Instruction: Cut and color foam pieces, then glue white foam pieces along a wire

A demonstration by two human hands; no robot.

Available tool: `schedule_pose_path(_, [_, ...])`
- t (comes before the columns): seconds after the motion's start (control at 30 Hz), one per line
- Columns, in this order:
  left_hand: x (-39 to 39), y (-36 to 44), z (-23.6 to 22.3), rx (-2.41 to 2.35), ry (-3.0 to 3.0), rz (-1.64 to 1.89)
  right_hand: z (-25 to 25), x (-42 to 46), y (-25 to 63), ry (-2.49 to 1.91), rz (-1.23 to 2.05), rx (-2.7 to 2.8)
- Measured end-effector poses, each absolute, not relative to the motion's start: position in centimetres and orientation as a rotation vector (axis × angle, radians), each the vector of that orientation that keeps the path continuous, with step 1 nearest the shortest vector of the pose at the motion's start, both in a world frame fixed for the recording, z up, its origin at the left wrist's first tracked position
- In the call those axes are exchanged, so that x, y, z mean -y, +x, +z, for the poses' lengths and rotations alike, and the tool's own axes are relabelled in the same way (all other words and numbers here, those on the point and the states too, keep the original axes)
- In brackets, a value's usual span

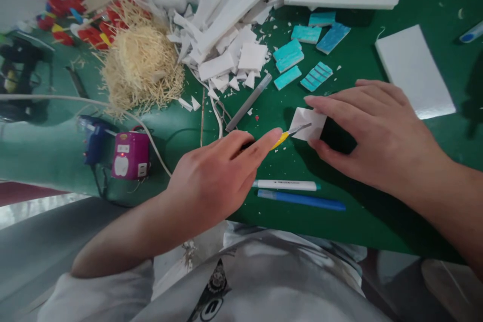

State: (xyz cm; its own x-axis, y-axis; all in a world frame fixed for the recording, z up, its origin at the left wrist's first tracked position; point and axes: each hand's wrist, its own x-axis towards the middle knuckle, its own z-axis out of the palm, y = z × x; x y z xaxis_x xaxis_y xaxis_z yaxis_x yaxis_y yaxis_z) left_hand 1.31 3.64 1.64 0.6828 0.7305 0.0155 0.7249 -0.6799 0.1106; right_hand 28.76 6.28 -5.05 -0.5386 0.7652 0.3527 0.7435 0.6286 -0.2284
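Observation:
My left hand [215, 181] is closed round a yellow craft knife [287, 134], index finger stretched along it, and the blade rests on a small white foam piece [306, 122]. My right hand [373, 133] pinches that foam piece against the green table [264, 110], fingers on its top and bottom edges. Several blue-painted foam tiles [302, 55] lie just beyond the hands.
A white marker [286, 185] and a blue pen [302, 200] lie near the table's front edge. A grey pen [249, 102], white foam scraps [226, 45], a pile of thin sticks [139, 68], a pink device [130, 155] with cables and white foam boards [413, 70] surround the spot.

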Motion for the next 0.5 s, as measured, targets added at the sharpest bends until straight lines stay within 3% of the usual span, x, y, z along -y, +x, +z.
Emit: schedule_pose_path(0.5, [-3.08,1.39,1.12,-1.255,2.765,0.027,-5.43,-6.1,28.41,-1.272,0.105,2.362])
